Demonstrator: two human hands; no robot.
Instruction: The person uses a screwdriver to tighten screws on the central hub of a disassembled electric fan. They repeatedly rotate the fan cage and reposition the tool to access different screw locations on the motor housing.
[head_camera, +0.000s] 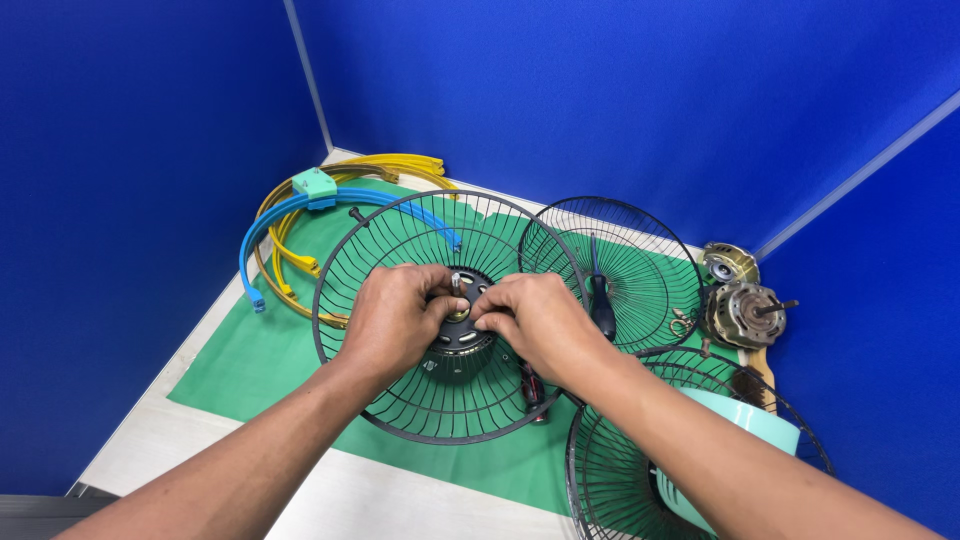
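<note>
Head view looks down on my left hand (395, 318) and right hand (535, 318), meeting over the hub of a round black wire fan guard (400, 400) that lies flat on the green mat (250, 365) covering the pale desk (150, 430). Both sets of fingers are curled in and pinch a small brass-coloured ring nut (459, 313) around the short metal shaft (455, 283) standing up from the ribbed black hub. Far left lie curved yellow plastic strips (400, 162) and a blue one (270, 218). Right of the guard sit a second wire guard (640, 265), a dark-handled screwdriver (601, 305), two bare metal motors (745, 312), and near right a mint-green housing (745, 425).
</note>
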